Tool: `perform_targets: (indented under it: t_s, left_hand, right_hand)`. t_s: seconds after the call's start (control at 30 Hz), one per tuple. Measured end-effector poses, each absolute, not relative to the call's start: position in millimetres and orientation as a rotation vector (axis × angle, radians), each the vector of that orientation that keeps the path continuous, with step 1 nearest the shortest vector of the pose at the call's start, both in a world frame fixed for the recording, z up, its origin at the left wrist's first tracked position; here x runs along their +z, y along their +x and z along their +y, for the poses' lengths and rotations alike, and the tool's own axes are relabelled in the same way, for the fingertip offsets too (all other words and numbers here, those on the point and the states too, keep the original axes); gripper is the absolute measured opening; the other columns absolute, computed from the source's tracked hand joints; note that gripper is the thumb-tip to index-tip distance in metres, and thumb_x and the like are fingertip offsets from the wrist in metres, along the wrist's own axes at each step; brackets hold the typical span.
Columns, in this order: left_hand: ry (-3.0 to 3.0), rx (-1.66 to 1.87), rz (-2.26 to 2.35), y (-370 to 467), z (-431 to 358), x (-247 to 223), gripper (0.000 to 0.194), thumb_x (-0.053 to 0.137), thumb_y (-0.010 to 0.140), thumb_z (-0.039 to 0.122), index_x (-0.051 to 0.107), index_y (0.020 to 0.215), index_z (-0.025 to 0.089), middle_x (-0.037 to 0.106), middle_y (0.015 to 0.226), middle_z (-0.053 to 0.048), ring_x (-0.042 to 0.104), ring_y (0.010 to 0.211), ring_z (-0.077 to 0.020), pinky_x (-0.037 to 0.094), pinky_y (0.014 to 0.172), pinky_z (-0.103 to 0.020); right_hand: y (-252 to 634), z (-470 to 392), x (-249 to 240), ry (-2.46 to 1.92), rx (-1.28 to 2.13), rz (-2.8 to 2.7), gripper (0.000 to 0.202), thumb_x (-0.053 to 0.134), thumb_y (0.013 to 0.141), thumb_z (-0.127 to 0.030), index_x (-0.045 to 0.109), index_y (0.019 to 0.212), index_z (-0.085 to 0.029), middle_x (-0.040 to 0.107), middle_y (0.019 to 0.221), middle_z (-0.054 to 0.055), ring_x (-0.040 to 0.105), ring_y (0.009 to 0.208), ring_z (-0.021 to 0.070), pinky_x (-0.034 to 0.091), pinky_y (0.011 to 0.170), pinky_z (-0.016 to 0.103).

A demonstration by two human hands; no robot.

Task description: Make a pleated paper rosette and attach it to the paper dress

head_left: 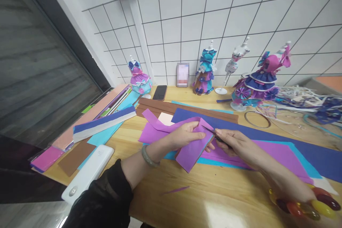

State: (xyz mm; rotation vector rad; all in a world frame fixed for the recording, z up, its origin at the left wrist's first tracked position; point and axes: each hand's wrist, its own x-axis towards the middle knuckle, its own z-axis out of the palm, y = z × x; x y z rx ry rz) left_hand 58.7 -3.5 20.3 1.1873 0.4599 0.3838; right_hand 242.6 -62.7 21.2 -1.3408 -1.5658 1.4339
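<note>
My left hand (188,136) pinches a folded purple sheet (191,153) near the middle of the view, thumb on top. Dark-handled scissors (217,136) are gripped in my right hand (232,142), and their blades lie at the upper right edge of the purple sheet. A long purple strip (157,123) extends to the left from the held piece. Under and behind my hands lie a dark blue sheet (288,142), a larger purple sheet (280,153) and light blue sheets (304,160).
Small dress forms in coloured paper (204,74) stand along the tiled wall, with a phone (159,92) nearby. A white case (89,171) and layered coloured sheets (88,124) lie left. Tangled ribbons (307,96) are at the right; a thin purple scrap (176,190) lies in front.
</note>
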Motion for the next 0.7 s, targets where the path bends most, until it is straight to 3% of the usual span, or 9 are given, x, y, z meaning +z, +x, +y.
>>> perform_targets:
  t_s: [0.23,0.7]
  left_hand:
    - [1.203,0.376,0.488,59.8,-6.9,23.4,0.027,0.058,0.072,0.031,0.056,0.085,0.007,0.066,0.075,-0.014,0.064,0.069,-0.0194,0.048,0.069,-0.033]
    - [1.152,0.398,0.451,59.9,-7.3,19.0,0.031,0.06,0.072,0.032,0.049,0.092,0.011,0.066,0.073,-0.012,0.064,0.069,-0.0214,0.048,0.067,-0.036]
  right_hand:
    - [240.2,-62.4,21.7,-1.304,1.399,-1.607,0.042,0.032,0.085,-0.051,0.045,0.063,-0.018,0.029,0.049,-0.006,0.02,0.044,0.0075,0.016,0.043,0.024]
    - [236.2,-62.8,26.5,-1.217,1.447,-1.617,0.043,0.029,0.088,-0.047,0.054,0.07,-0.016,0.041,0.055,-0.003,0.021,0.045,0.0075,0.016,0.044,0.025]
